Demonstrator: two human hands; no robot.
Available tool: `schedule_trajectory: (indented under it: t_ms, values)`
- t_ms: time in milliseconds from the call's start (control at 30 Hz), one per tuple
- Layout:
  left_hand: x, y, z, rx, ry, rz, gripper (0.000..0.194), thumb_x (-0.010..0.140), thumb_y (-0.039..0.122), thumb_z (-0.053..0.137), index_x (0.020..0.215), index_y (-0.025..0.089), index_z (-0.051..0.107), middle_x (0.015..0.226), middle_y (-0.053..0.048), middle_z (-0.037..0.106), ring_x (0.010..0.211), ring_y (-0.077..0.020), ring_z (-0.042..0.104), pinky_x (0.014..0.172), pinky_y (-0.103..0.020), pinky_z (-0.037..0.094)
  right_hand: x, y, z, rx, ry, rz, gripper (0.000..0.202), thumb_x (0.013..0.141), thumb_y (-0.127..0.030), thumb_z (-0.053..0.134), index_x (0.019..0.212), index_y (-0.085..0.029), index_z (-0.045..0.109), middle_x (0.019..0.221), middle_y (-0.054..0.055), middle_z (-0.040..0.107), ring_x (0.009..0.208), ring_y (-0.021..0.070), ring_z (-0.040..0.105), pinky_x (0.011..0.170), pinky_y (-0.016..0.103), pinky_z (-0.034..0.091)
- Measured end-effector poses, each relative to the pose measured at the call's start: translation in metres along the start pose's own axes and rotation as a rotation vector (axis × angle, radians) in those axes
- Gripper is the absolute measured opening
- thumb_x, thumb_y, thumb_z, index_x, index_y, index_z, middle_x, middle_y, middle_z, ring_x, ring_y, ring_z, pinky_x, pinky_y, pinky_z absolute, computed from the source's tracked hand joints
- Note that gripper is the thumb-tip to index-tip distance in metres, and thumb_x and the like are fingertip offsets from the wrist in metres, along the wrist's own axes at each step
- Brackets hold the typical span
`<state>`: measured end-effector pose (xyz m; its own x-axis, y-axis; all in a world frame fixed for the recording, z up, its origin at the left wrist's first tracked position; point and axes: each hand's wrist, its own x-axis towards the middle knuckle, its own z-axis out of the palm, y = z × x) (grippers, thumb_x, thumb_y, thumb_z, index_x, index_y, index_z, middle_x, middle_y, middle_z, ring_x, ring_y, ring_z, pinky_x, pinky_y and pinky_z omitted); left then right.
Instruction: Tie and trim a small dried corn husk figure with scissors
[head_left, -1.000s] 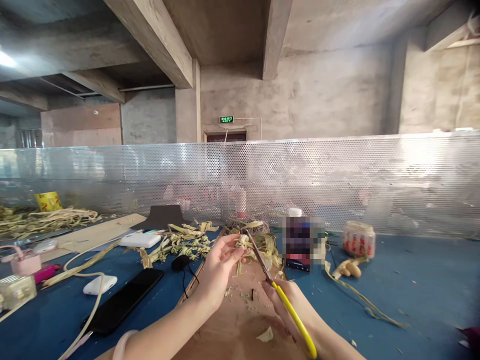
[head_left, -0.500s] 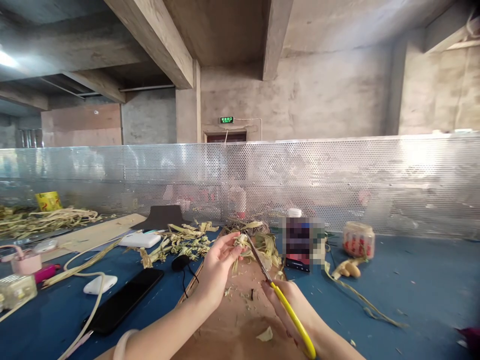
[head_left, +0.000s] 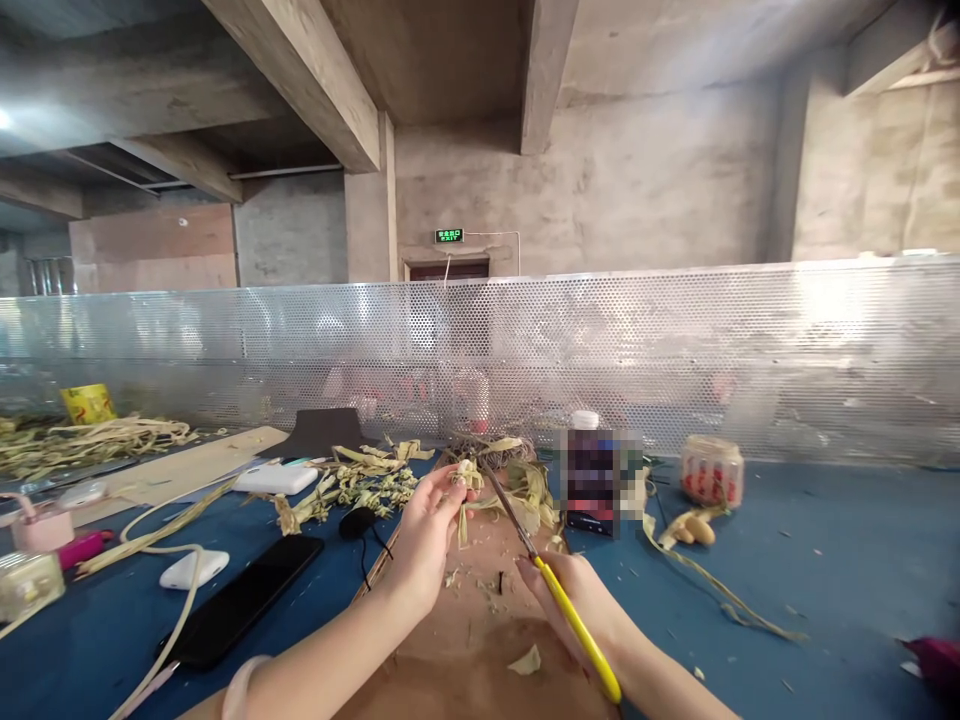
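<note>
Between the fingertips of my left hand (head_left: 426,525) is a small knotted piece of dried husk (head_left: 468,476), pale on top, with loose strips hanging below. My right hand (head_left: 566,605) is closed round a pair of yellow-handled scissors (head_left: 574,625). The scissor blades point up and left, their tips close to the husk piece; whether they touch it I cannot tell. Under both hands lies a brown board (head_left: 465,640) strewn with small husk scraps. More dried husk leaves (head_left: 529,495) lie just behind the hands.
Left of the board are a black phone (head_left: 244,595) with a cable, a white case (head_left: 193,569) and a pile of husk knots (head_left: 367,480). To the right stand a plastic jar (head_left: 712,470) and a pixelated object. A perforated metal screen (head_left: 615,350) closes off the back.
My left hand and the husk piece have shifted slightly left, away from the scissor blades. The whole view has moved a little. Both hands keep their hold.
</note>
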<state>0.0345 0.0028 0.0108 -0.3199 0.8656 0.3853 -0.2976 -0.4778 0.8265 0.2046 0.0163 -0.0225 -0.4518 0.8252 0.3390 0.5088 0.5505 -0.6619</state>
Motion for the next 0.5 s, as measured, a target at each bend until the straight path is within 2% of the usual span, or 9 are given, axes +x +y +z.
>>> schedule_trajectory:
  t_ms: [100, 300, 500]
  values:
    - [0.003, -0.008, -0.004, 0.015, 0.035, -0.082, 0.036, 0.065, 0.031, 0.071, 0.097, 0.019, 0.061, 0.095, -0.006, 0.062, 0.079, -0.0148, 0.059, 0.064, -0.024, 0.046, 0.002, 0.003, 0.000, -0.023, 0.016, -0.001, 0.033, 0.082, -0.038, 0.037, 0.055, -0.019, 0.037, 0.051, -0.005, 0.030, 0.054, 0.0087, 0.024, 0.048, 0.022, 0.022]
    - [0.001, -0.025, -0.007, 0.099, 0.011, -0.265, 0.030, 0.059, 0.030, 0.075, 0.084, 0.018, 0.064, 0.081, -0.003, 0.062, 0.070, -0.0133, 0.058, 0.060, -0.023, 0.043, 0.004, 0.008, 0.003, -0.105, 0.014, -0.012, 0.036, 0.082, -0.043, 0.038, 0.055, -0.019, 0.039, 0.050, -0.005, 0.033, 0.052, 0.0084, 0.022, 0.048, 0.022, 0.022]
    - [-0.004, -0.032, -0.009, 0.167, -0.039, -0.279, 0.028, 0.062, 0.032, 0.072, 0.085, 0.018, 0.064, 0.080, -0.003, 0.062, 0.071, -0.0136, 0.057, 0.060, -0.023, 0.041, -0.001, 0.009, 0.004, -0.274, 0.030, -0.065, 0.031, 0.082, -0.042, 0.037, 0.061, -0.020, 0.043, 0.054, -0.001, 0.047, 0.047, 0.0085, 0.030, 0.047, 0.024, 0.020]
